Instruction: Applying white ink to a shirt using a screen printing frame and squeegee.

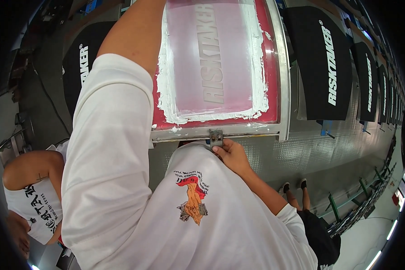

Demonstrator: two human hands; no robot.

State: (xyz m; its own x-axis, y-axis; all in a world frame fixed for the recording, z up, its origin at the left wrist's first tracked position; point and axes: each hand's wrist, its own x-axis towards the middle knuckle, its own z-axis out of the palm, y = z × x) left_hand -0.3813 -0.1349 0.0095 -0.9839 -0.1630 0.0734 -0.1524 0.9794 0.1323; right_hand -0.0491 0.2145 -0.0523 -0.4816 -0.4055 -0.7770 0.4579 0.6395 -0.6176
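Note:
A screen-printing screen (272,81) in a metal frame, with a pink mesh bordered by smeared white ink, fills the upper middle. My left arm (130,40) reaches up along its left side; my left hand is beyond the top edge. At the frame's lower rail, my right hand (229,153) has thumb and fingers closed on a small metal bracket (216,136). My white T-shirt, with a coloured graphic, fills the lower middle.
Rows of black printed pieces lie on platens at left (74,56) and right (311,63). At lower left is a co-worker's tattooed arm (36,166). Another person's dark shorts (319,238) and legs show at lower right, near a green metal rack (355,198).

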